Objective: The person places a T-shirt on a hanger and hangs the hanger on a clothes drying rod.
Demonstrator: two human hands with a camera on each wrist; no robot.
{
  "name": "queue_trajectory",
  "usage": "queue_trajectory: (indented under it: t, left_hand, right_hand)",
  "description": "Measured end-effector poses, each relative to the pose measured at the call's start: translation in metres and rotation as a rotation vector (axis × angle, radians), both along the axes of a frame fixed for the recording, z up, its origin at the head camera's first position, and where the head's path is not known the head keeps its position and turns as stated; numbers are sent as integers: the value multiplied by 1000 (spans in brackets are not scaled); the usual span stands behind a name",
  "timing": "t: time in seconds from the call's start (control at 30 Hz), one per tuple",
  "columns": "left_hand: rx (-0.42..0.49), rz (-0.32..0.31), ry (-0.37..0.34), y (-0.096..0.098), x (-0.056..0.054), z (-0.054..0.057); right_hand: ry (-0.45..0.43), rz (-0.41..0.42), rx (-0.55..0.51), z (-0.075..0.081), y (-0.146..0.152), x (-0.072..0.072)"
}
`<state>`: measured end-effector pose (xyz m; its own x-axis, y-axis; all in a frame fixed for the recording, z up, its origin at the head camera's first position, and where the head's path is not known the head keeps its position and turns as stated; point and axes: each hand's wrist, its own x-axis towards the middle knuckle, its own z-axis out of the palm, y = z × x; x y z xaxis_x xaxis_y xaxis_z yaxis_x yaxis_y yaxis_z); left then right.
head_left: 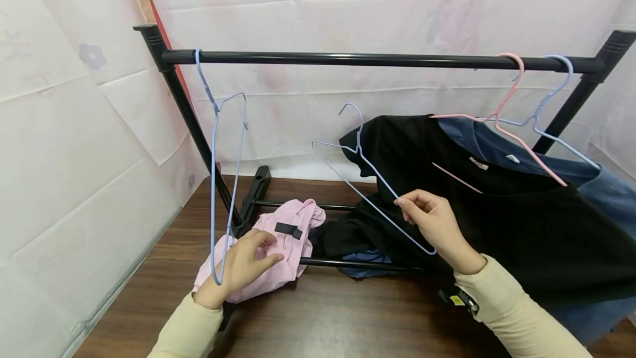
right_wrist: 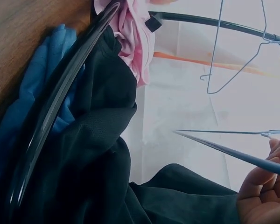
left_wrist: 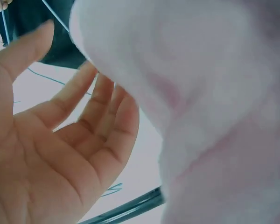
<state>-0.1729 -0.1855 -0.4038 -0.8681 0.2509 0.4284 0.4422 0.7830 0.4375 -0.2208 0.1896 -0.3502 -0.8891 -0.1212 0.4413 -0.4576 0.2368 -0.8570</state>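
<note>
My right hand pinches the side of a light blue wire hanger, held off the rail with its hook upward. In the right wrist view, the curled fingers are round the hanger's wire. My left hand is beside a crumpled pink garment with a black tab, its fingers relaxed and holding nothing. From the left wrist view I cannot tell whether the fingertips touch the pink cloth. Another light blue hanger hangs bare from the rail, in front of the left wrist.
A black rail spans the rack. At its right, a black shirt hangs on a pink hanger, with a blue shirt behind on a blue hanger. Dark and blue cloth lies over the rack's lower bars on the wooden table.
</note>
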Motion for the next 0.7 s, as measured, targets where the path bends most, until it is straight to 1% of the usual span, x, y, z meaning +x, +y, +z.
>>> queue_trajectory:
  t: [0.07, 0.13, 0.3, 0.4, 0.5, 0.63, 0.7]
  left_hand:
    - [-30, -32, -2, 0, 2, 0]
    - [-58, -51, -15, 1, 2, 0]
    - [-114, -43, -78, 2, 3, 0]
    - [-138, -43, -96, 2, 1, -2]
    - [-139, -59, -77, 2, -3, -4]
    - [-133, -103, -21, 1, -7, -5]
    - [-138, -119, -4, 0, -9, -6]
  right_hand:
    - [-2, -2, 0, 0, 0, 0]
    - [-6, 2, -1, 0, 0, 0]
    - [-10, 8, -6, 0, -1, 1]
    - [-13, 8, -10, 0, -1, 2]
    - [-14, 6, -10, 0, -1, 2]
    - [-13, 1, -12, 1, 0, 3]
    - [-14, -3, -11, 1, 1, 3]
